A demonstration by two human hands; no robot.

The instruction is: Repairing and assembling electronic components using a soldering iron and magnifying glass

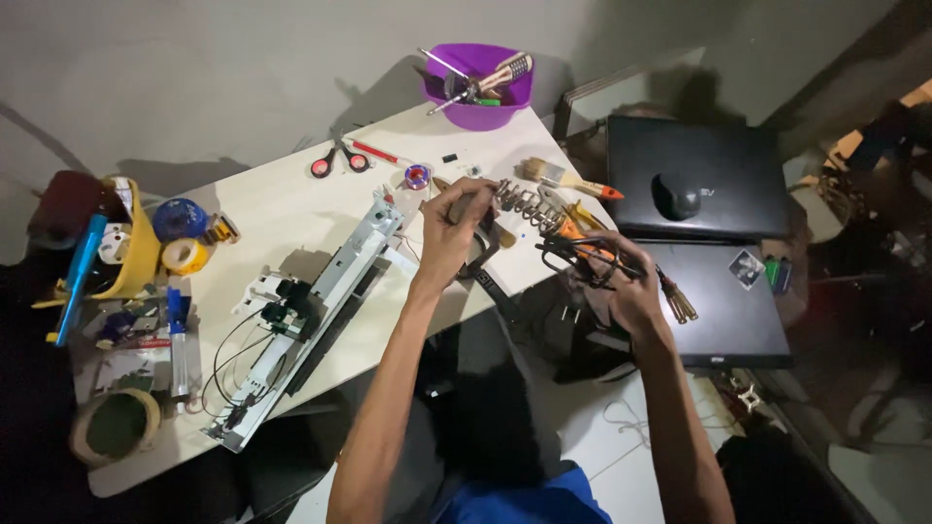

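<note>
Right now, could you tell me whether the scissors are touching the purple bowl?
Apart. The head view shows the scissors lying flat on the white table, with bare tabletop between them and the purple bowl at the far edge.

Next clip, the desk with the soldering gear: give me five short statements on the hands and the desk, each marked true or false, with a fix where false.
1. The left hand grips the coiled metal stand. True.
2. The right hand is empty. False: it holds a bundle of black cable by the orange-handled tool.
3. The purple bowl holds tools. True.
4. The scissors lie on the closed black laptop. False: they lie on the white table; a black mouse sits on the laptop.
5. The paintbrush stands in the yellow container. False: it lies flat on the table.
</note>
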